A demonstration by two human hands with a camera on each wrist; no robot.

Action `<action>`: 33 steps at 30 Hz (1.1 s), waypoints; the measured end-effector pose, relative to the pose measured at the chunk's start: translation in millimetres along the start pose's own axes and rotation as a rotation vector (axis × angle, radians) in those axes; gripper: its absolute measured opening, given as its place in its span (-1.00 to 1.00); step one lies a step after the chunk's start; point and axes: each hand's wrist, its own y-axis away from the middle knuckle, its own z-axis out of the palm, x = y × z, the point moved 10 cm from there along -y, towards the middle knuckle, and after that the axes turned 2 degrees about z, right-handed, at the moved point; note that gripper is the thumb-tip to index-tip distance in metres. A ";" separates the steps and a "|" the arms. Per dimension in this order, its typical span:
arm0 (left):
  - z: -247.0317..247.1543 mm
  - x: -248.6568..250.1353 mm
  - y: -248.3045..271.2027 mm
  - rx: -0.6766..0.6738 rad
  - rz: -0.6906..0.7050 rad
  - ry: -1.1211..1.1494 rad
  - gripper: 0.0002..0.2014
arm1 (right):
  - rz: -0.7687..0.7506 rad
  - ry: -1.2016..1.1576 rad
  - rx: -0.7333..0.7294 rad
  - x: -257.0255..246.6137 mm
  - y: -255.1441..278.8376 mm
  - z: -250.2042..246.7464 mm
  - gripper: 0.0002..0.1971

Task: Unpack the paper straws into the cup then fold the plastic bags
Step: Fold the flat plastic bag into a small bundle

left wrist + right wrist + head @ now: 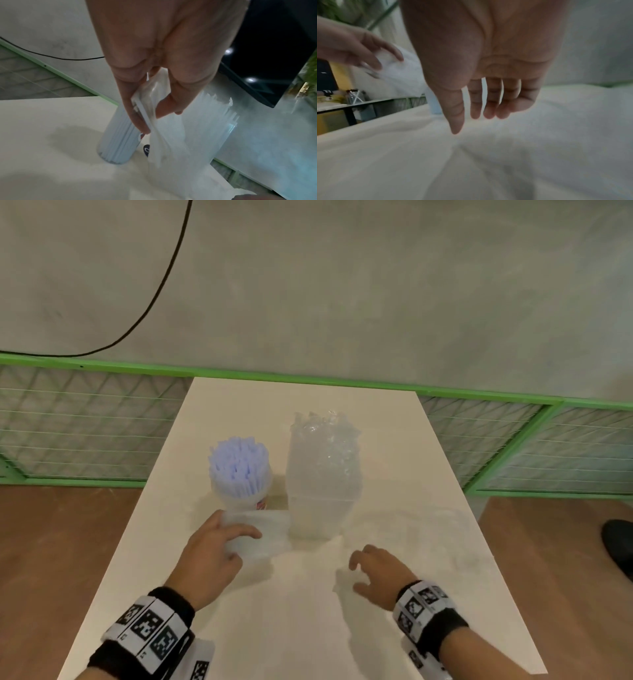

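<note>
A small red-and-blue label could be made out low on the cup [241, 491], but no writing on it could be read; in the left wrist view only a dark patch with a pale curl was seen beside the cup's foot. The cup was stood upright on the pale bench [308, 628], left of centre, and was packed with pale blue paper straws [238, 465] whose ends stuck up above its rim. Just to its right a tall clear plastic bag [323, 470] was stood, crumpled at the top.

A second, flattened plastic bag [265, 534] was pinched by the left hand [214, 556] between thumb and fingers, in front of the cup, its free end hanging towards the bench. The right hand [378, 575] was held just above the bench, nearer the right edge, fingers loosely spread and curved downward, nothing gripped in it. Black wristbands with square black-and-white code markers [150, 628] were worn on both wrists.

Behind the bench a green-framed wire mesh fence [85, 426] was seen, with grey floor beyond and a black cable [161, 285] curved across it. Brown floor lay to either side, and a dark shoe [618, 542] was caught at the right edge.
</note>
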 end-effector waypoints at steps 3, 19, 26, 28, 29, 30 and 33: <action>16.5 -13.1 5.0 -0.014 -0.038 -0.015 -0.43 | 0.051 0.102 -0.032 3.0 -3.2 33.6 -0.43; 40.5 -16.4 21.8 -0.113 -0.100 0.216 -0.27 | -0.387 -0.890 0.201 -19.2 125.8 -188.4 -0.86; 12.0 80.3 13.0 -0.111 0.126 0.488 -0.29 | -0.480 -1.238 0.208 -6.2 158.4 -240.7 -0.66; 1.7 111.4 12.1 -0.143 0.198 0.555 -0.33 | -0.476 -1.254 0.218 -7.7 156.3 -242.1 -0.68; -3.8 127.5 12.2 -0.162 0.241 0.588 -0.35 | -0.467 -1.247 0.250 -8.1 154.6 -243.1 -0.73; -8.4 143.5 13.6 -0.182 0.283 0.627 -0.36 | -0.455 -1.237 0.296 -7.8 153.1 -244.5 -0.81; -21.5 175.1 16.5 -0.166 0.364 0.643 -0.49 | -0.416 -1.222 0.400 -9.3 151.4 -248.6 -0.92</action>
